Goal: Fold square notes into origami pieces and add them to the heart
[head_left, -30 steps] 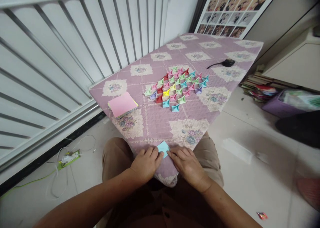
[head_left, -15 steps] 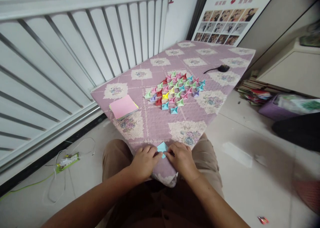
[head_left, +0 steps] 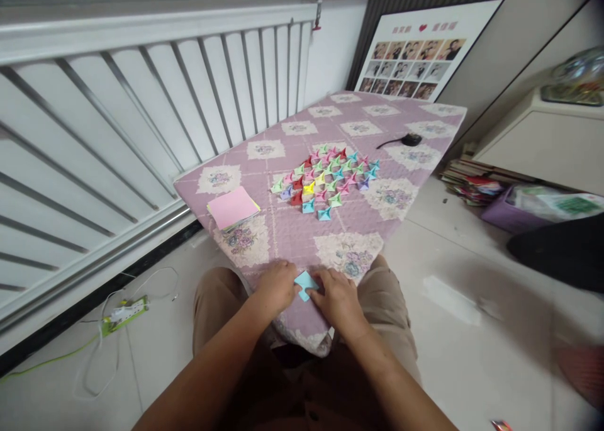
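A small light-blue folded paper [head_left: 306,282] lies near the close corner of the cloth-covered table. My left hand [head_left: 278,284] grips its left edge with closed fingers. My right hand [head_left: 334,291] has its thumb and fingers closed on the right side of the same paper. Farther up the table, several small folded paper pieces [head_left: 330,178] in red, pink, green, yellow, blue and purple stand in slanting rows. To their left sits a stack of square paper [head_left: 233,207] with a pink sheet on top.
The table [head_left: 287,236] narrows to a corner between the knees. A black object with a cord [head_left: 411,139] rests at its far right. A radiator [head_left: 198,97] runs along the left; a power strip [head_left: 125,316] lies on the floor, a purple bin [head_left: 512,211] at the right.
The head view has tilted up slightly. My left hand has shifted a little on the paper, and more of the blue paper's lower part now shows between my hands.
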A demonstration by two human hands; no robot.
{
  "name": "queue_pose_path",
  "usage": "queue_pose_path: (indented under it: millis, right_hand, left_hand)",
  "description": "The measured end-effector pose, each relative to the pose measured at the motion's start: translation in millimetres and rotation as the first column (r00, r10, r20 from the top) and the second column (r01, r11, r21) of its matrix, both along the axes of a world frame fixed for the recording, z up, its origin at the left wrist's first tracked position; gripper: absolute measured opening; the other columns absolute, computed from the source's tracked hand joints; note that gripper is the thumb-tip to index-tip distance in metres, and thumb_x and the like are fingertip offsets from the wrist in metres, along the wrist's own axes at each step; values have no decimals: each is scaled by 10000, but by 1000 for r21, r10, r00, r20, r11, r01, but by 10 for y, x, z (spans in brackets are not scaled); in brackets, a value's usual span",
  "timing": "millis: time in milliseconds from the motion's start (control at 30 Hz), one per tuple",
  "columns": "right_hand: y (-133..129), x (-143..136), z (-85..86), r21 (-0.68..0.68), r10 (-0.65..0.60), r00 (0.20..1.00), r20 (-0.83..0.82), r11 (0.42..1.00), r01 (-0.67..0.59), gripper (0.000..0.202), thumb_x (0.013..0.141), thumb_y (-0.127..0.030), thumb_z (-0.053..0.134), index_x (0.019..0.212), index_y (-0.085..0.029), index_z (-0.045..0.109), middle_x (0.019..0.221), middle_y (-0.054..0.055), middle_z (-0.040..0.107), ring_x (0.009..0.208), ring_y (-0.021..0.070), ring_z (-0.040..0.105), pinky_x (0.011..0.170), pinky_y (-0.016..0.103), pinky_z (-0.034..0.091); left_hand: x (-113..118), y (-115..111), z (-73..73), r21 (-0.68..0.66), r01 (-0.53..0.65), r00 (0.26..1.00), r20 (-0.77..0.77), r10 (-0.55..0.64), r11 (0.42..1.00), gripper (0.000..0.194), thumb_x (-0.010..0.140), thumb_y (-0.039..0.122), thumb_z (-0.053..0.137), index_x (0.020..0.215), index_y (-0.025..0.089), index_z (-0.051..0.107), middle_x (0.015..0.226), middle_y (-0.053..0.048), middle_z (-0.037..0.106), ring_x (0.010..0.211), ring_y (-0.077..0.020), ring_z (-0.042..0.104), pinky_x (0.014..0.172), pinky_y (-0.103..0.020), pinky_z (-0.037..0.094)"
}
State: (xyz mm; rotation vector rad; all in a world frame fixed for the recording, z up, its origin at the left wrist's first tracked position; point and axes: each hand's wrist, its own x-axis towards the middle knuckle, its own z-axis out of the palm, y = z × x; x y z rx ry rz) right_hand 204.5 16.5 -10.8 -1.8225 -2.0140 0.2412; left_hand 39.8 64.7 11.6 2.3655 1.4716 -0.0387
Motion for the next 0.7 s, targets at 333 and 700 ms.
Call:
queue_pose_path:
  millis: [333, 700]
  right_hand:
    - [-4, 16, -12, -4, 7, 1000, 0, 1000, -7, 287, 770, -292, 684, 1047, -254, 622, 937, 51, 636, 909, 236, 557, 735, 342, 325]
    - [-12, -4, -40, 18, 12, 995, -94, 1000, -10, 145, 751, -282, 679, 889, -253, 649, 888, 21, 640, 869, 212, 557, 764, 347, 319]
  left_hand:
    - [-3, -33, -46, -6, -29, 987, 155, 29, 1000, 121, 800, 216, 609, 904, 197, 551, 942, -32, 627, 905, -188, 576, 794, -297, 426]
    - [-36, -49, 36, -100, 27, 978, 209, -5, 995, 73, 768, 193, 556, 804, 191, 619, 842, -25, 660, 816, -179, 586, 725, -270, 411]
